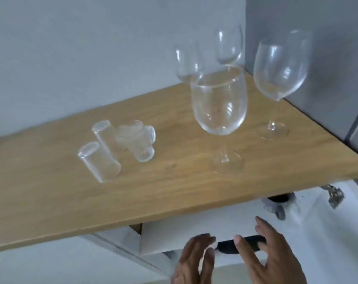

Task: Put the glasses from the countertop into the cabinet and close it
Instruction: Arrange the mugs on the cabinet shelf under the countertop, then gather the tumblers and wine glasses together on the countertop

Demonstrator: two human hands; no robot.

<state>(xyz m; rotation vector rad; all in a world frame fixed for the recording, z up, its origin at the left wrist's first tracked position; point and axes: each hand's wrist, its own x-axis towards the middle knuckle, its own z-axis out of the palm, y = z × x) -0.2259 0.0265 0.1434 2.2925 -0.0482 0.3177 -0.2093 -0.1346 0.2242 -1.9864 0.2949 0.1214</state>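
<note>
Several empty wine glasses stand upright on the wooden countertop (51, 201): the nearest (219, 103) in the middle, one (280, 68) to its right, and two behind them (229, 46) (186, 62). A cluster of small clear tumblers (116, 146) sits to the left. Below the counter edge is a white cabinet door (184, 232) with a black handle (227, 247). My left hand (194, 261) hovers at the handle's left end with its fingers apart. My right hand (274, 255) is spread in front of the handle's right part and holds nothing.
A grey wall runs behind the counter, and a tall grey panel (327, 58) closes it on the right. Under the counter at the right, a metal hinge (335, 196) and a dark round fitting (280, 199) show inside the white cabinet.
</note>
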